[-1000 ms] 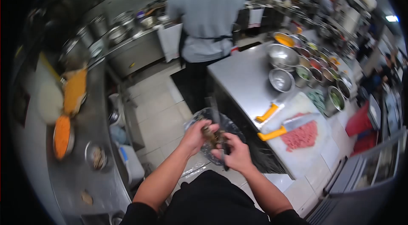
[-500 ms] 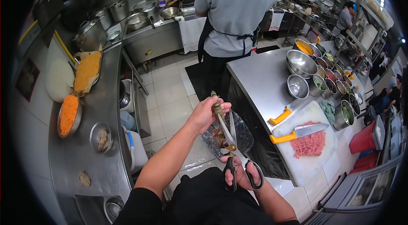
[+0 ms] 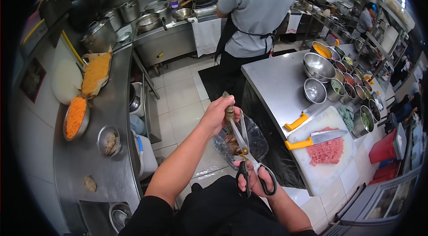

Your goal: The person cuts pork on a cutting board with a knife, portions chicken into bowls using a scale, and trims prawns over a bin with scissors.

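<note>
My left hand (image 3: 217, 114) is closed around a greyish-brown shrimp (image 3: 229, 112), held upright over a bin lined with clear plastic (image 3: 256, 140). My right hand (image 3: 256, 180) grips scissors (image 3: 244, 151) by their black handles. The scissor blades are parted and point up at the shrimp; one blade lies against its lower end. Reddish-brown scraps (image 3: 232, 144) show inside the bin, under the blades.
At right, two yellow-handled knives (image 3: 298, 143) and chopped pink meat (image 3: 327, 151) lie on a white board (image 3: 318, 182). Bowls (image 3: 315, 90) stand behind. A co-worker (image 3: 258, 13) stands ahead. On the left counter (image 3: 111, 182) are grated orange food (image 3: 76, 117) and a small bowl (image 3: 109, 141).
One second ago both hands were together around the shrimp and scissors. Now my right hand holds the scissors lower by the handles. Over the last half second, the view has shifted slightly.
</note>
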